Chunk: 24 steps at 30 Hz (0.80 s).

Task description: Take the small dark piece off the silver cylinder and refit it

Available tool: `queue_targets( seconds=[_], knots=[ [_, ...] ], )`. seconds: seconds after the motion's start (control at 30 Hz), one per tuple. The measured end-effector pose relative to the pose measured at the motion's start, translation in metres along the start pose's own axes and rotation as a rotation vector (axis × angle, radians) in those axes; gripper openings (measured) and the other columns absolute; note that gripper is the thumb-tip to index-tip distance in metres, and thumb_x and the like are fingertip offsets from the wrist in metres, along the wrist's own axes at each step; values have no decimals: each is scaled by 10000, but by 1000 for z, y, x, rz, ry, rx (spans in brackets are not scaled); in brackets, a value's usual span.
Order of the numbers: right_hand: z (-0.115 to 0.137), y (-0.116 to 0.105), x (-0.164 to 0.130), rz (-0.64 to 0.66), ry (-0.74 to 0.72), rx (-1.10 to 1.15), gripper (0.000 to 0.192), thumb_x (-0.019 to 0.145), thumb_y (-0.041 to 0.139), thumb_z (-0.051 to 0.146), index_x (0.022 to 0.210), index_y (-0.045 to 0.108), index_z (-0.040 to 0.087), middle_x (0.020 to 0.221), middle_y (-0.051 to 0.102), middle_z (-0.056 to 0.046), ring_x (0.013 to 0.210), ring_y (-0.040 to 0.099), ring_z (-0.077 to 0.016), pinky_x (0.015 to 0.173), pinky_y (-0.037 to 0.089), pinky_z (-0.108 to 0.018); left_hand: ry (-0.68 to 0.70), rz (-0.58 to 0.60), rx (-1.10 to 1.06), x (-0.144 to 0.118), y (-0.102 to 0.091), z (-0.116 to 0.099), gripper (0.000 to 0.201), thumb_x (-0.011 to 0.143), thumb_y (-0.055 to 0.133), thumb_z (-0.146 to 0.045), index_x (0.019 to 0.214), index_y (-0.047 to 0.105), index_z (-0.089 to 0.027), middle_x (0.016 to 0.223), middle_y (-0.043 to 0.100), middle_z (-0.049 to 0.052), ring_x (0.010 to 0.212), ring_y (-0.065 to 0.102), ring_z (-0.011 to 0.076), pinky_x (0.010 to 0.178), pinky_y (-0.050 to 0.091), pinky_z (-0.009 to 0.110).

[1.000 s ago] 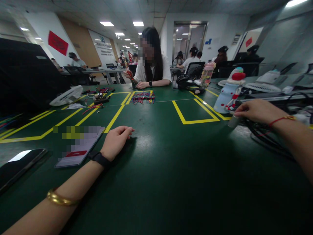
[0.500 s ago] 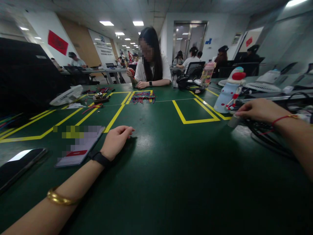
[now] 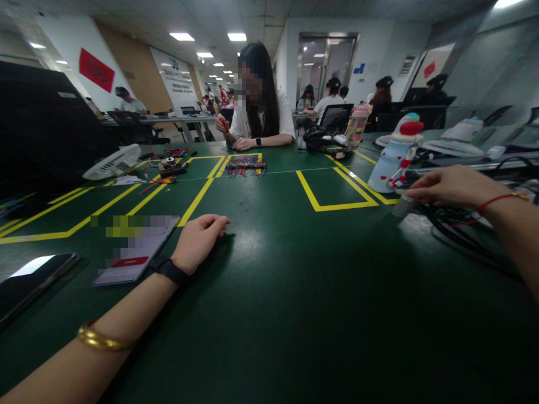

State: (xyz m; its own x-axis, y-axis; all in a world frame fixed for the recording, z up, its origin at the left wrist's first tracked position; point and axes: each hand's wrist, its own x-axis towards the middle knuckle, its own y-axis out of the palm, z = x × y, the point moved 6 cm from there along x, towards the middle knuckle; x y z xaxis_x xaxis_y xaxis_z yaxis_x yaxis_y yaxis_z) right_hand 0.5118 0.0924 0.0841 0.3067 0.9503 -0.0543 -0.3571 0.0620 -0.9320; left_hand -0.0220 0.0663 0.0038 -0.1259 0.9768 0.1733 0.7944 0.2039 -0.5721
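Note:
My left hand (image 3: 197, 241) rests palm down on the green table (image 3: 286, 292), fingers loosely curled and holding nothing, just right of a lit phone (image 3: 137, 249). It wears a black wristband; a gold bangle sits further up the forearm. My right hand (image 3: 446, 188) reaches out at the right, fingers closed over a small grey cylinder (image 3: 402, 206) lying on the table beside a bundle of black cables (image 3: 463, 230). A red string circles that wrist.
A blue-and-white bottle with a red cap (image 3: 396, 154) stands just behind my right hand. A second dark phone (image 3: 29, 280) lies far left. Coloured wires (image 3: 246, 165) and a person working them sit across the table. A white fan (image 3: 112, 163) and tools lie left.
The view shifted slightly. My right hand edged a little further right over the grey cylinder; my left hand stayed put.

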Motion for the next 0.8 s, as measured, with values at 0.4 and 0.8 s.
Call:
queue_targets(
  seconds=[0.4, 0.8],
  knots=[
    [3, 8, 0, 65, -30, -82, 462, 602, 668, 536, 794, 632, 117, 785, 640, -138, 632, 552, -134, 564, 388, -270, 5, 2, -12, 0, 0, 0, 383, 741, 532, -515, 873, 694, -194, 775, 665, 37, 637, 556, 150, 525, 376, 234],
    [57, 9, -24, -233, -284, -238, 464, 559, 690, 549, 762, 573, 148, 787, 624, -81, 679, 534, -156, 603, 360, -279, -9, 0, 13, 0, 0, -4, 388, 751, 521, -525, 881, 690, -201, 727, 638, 22, 597, 521, 141, 509, 360, 234]
  ],
)
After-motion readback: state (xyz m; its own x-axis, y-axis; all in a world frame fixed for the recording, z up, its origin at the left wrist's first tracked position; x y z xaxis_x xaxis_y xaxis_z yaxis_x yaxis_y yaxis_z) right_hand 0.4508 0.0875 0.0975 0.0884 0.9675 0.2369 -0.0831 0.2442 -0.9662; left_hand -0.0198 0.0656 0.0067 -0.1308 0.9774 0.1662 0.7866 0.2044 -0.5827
